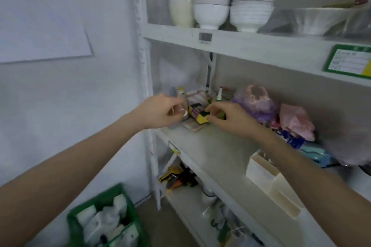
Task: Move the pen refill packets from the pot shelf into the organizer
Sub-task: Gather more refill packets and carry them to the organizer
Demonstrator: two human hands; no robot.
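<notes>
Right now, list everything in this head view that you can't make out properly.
- Pen refill packets: none identifiable; motion blur smears the small items at the back of the shelf.
- Left hand: fingers curled round something pale, too blurred to name.
- Right hand: pinches a yellow-and-dark sponge-like block; identity uncertain.
- Organizer: right forearm crosses it, interior hidden.
- Green label: text unreadable, cut by right edge.

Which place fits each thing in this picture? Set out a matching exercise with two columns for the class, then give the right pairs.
Things:
1. stacked white bowls
2. green crate
3. white organizer
4. yellow sponge

Places:
A. on the floor, left of the shelves
B. middle shelf, near its front edge
C. top shelf
D. middle shelf, between the two hands

Pairs: 1-C, 2-A, 3-B, 4-D
</notes>
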